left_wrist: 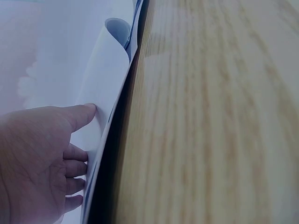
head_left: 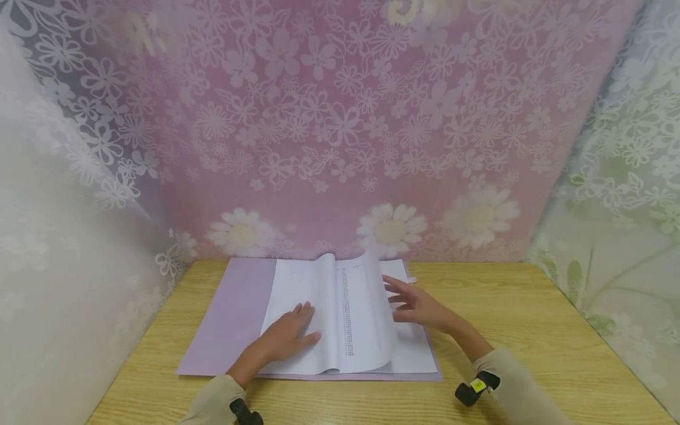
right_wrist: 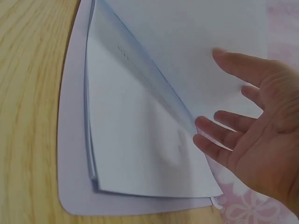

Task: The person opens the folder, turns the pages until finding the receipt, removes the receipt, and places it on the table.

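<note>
An open lilac folder [head_left: 228,319] lies on the table, holding white paper sheets. My left hand [head_left: 284,336] rests on the turned pages [head_left: 291,280] at the left, fingers spread out; the left wrist view shows its thumb and fingertips against the paper. One printed sheet [head_left: 363,319] stands raised and curved near the middle, with a column of small text. My right hand [head_left: 419,306] is beside its right edge, fingers extended and apart. In the right wrist view, the fingertips [right_wrist: 201,123] are right at the raised sheet's edge. Under it lies the right-hand stack [head_left: 417,351].
The wooden table [head_left: 489,295] extends to both sides of the folder. A pink floral curtain [head_left: 340,147] hangs along the back edge, with pale floral curtains [head_left: 632,206] at the sides. A small tab [head_left: 412,280] sticks out at the folder's right edge.
</note>
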Demonstrator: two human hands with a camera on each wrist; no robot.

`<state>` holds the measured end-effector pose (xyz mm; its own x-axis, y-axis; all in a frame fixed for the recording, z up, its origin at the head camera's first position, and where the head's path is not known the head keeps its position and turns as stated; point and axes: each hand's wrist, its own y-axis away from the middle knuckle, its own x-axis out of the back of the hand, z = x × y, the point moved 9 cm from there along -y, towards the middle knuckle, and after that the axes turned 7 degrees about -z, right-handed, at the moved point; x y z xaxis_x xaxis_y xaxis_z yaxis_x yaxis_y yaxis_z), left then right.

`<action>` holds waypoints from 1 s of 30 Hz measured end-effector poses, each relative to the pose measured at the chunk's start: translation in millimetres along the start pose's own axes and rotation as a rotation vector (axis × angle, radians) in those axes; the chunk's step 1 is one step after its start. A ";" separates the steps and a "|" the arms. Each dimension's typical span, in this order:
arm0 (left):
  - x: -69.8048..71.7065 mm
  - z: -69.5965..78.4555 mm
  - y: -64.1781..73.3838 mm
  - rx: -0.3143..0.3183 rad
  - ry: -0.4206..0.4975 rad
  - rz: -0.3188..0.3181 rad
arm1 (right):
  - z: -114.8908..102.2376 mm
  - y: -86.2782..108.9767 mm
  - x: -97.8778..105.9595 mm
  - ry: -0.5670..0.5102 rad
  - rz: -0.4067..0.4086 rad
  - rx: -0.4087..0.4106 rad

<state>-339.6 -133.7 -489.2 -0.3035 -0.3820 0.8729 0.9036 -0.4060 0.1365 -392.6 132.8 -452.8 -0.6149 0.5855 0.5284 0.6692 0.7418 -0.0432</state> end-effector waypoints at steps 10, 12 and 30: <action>0.1 -0.2 -0.3 -0.009 0.007 -0.001 | -12.2 -14.5 -18.8 0.146 -0.034 -0.062; 0.4 0.0 -0.1 -0.013 0.006 0.000 | -15.4 -16.0 -22.3 0.180 -0.046 -0.047; 4.2 -1.0 0.2 -0.034 0.034 -0.002 | -15.9 -21.0 -49.6 0.295 -0.090 -0.067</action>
<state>-341.0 -136.2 -486.0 -0.3157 -0.4093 0.8560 0.8924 -0.4346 0.1213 -369.5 83.0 -464.6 -0.5318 0.3905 0.7514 0.6495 0.7575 0.0660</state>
